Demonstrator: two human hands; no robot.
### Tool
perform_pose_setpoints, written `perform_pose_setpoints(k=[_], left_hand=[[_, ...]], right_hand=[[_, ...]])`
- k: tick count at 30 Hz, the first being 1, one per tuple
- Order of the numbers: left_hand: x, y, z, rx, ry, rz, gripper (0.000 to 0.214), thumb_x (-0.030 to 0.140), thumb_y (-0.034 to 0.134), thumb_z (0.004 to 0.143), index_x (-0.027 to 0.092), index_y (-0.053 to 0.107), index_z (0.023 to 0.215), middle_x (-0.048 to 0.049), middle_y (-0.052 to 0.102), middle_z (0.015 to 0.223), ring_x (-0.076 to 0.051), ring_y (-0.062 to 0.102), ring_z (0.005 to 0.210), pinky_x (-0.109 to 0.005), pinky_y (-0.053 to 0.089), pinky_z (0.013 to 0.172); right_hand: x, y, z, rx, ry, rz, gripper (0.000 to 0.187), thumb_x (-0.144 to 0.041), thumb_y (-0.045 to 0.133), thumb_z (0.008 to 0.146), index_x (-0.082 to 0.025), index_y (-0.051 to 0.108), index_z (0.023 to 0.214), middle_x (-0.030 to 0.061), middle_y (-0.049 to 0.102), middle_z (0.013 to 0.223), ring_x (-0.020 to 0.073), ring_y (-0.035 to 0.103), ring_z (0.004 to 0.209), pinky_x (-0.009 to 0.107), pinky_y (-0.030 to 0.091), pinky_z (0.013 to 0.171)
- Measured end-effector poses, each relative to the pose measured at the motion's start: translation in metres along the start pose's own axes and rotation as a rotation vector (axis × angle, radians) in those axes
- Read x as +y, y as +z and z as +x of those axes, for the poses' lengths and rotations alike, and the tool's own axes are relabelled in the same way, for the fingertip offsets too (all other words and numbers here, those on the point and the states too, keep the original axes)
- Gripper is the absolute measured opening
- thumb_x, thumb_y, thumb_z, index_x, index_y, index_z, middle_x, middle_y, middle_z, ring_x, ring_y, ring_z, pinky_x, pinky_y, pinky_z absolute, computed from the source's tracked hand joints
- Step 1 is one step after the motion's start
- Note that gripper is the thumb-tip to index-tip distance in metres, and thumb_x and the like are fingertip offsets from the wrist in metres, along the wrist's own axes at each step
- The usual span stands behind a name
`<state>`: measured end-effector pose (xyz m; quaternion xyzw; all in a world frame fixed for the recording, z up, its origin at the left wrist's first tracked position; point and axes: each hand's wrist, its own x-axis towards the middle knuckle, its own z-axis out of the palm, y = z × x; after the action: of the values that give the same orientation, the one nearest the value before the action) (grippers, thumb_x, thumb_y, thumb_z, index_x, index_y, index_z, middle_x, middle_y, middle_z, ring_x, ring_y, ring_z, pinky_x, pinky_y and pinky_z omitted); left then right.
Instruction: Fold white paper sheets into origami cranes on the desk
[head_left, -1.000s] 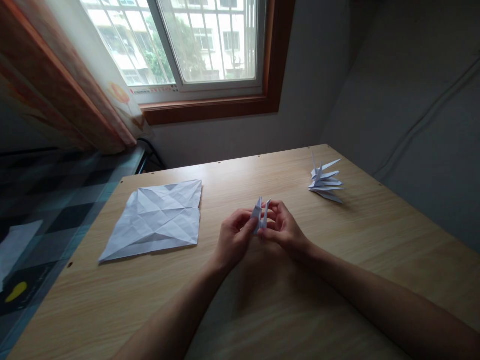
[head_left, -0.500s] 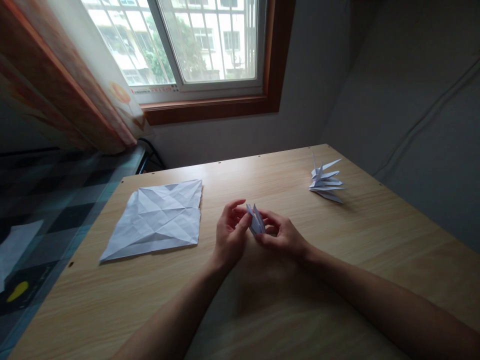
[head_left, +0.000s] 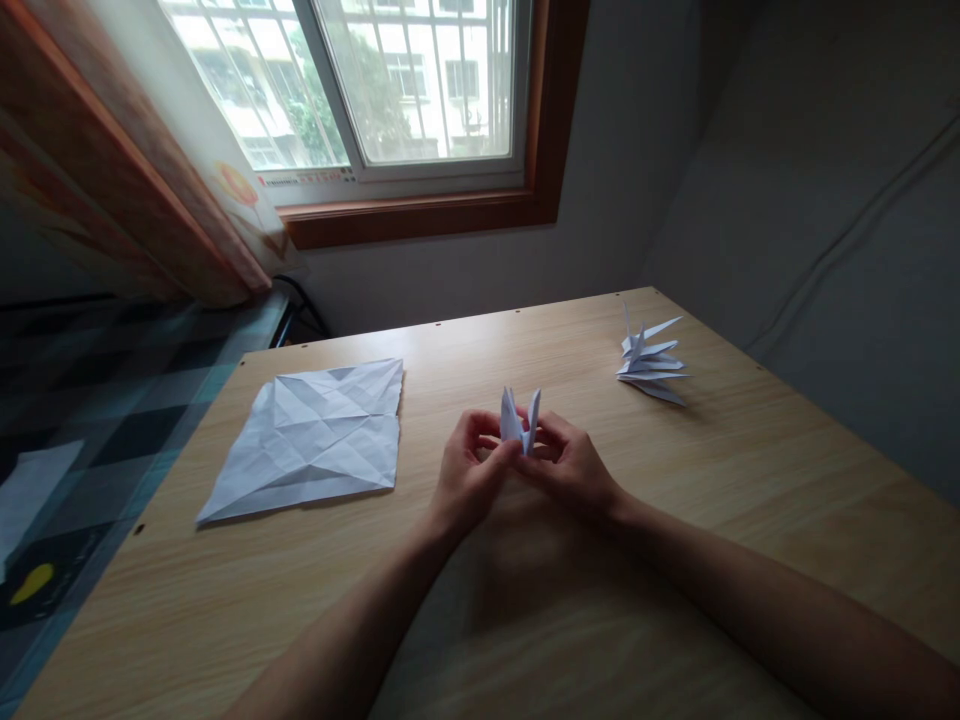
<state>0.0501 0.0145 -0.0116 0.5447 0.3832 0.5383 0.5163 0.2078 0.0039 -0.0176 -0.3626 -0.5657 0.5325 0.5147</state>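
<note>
A small piece of folded white paper (head_left: 511, 420) is held upright between my two hands, just above the wooden table (head_left: 600, 590). Its pointed flaps stand up, with a gap between the left and right ones. My left hand (head_left: 474, 462) pinches the lower left part between thumb and fingers. On the other side, my right hand (head_left: 571, 458) grips the lower right part, its thumb close to the left thumb. The fingers hide the paper's lower part and back.
A creased white sheet (head_left: 322, 440) lies flat at the left of the table. Several pointed folded paper pieces (head_left: 651, 362) sit clustered near the far right corner. Beyond the left edge is a checkered cloth (head_left: 112, 440); a window (head_left: 427, 100) is behind.
The folded paper has turned more upright, and its flaps have spread apart. My left hand has shifted slightly right, its fingers now curled onto the paper.
</note>
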Motion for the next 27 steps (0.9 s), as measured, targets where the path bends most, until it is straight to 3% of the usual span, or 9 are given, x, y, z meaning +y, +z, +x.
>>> perform_pose_setpoints(k=[5, 11, 18, 23, 27], left_hand=[[-0.0027, -0.0029, 0.0004, -0.070, -0.003, 0.043, 0.030, 0.045, 0.070, 0.078, 0.016, 0.061, 0.084, -0.0050, 0.066, 0.087, -0.016, 0.062, 0.072, -0.030, 0.050, 0.070], [0.0033, -0.0008, -0.0005, -0.039, 0.103, 0.207, 0.019, 0.035, 0.070, 0.081, 0.017, 0.065, 0.081, -0.0086, 0.066, 0.102, -0.021, 0.063, 0.092, -0.029, 0.049, 0.073], [0.0024, 0.0010, -0.0016, 0.011, 0.074, 0.131, 0.017, 0.033, 0.069, 0.081, 0.017, 0.065, 0.084, -0.0039, 0.068, 0.081, -0.017, 0.063, 0.076, -0.029, 0.049, 0.073], [0.0015, 0.0028, -0.0019, 0.081, 0.056, 0.106, 0.021, 0.028, 0.075, 0.073, 0.017, 0.061, 0.084, -0.0013, 0.065, 0.075, -0.015, 0.063, 0.069, -0.027, 0.049, 0.067], [0.0001, 0.0031, -0.0033, 0.076, 0.090, 0.134, 0.018, 0.023, 0.074, 0.072, 0.018, 0.059, 0.079, 0.0007, 0.062, 0.073, -0.011, 0.055, 0.062, -0.023, 0.044, 0.059]], right_hand=[[0.0000, -0.0004, 0.0012, 0.020, 0.093, 0.184, 0.061, -0.034, 0.083, 0.066, -0.019, 0.062, 0.121, 0.0068, 0.071, 0.102, 0.0268, 0.068, 0.099, 0.043, 0.056, 0.088], [-0.0050, -0.0017, 0.0032, 0.032, 0.123, 0.219, 0.054, -0.037, 0.082, 0.067, -0.019, 0.067, 0.116, 0.0070, 0.074, 0.101, 0.0272, 0.068, 0.099, 0.044, 0.053, 0.090], [-0.0016, -0.0016, 0.0027, 0.077, 0.117, 0.222, 0.052, -0.034, 0.083, 0.065, -0.021, 0.064, 0.112, 0.0053, 0.073, 0.097, 0.0237, 0.069, 0.090, 0.039, 0.055, 0.082], [0.0003, -0.0005, 0.0039, 0.207, 0.090, 0.262, 0.055, -0.030, 0.088, 0.056, -0.024, 0.051, 0.097, -0.0005, 0.069, 0.086, 0.0172, 0.068, 0.074, 0.032, 0.057, 0.068], [-0.0007, 0.0023, 0.0037, 0.233, 0.092, 0.231, 0.058, -0.027, 0.089, 0.053, -0.024, 0.045, 0.091, -0.0014, 0.069, 0.085, 0.0170, 0.069, 0.076, 0.030, 0.058, 0.067]])
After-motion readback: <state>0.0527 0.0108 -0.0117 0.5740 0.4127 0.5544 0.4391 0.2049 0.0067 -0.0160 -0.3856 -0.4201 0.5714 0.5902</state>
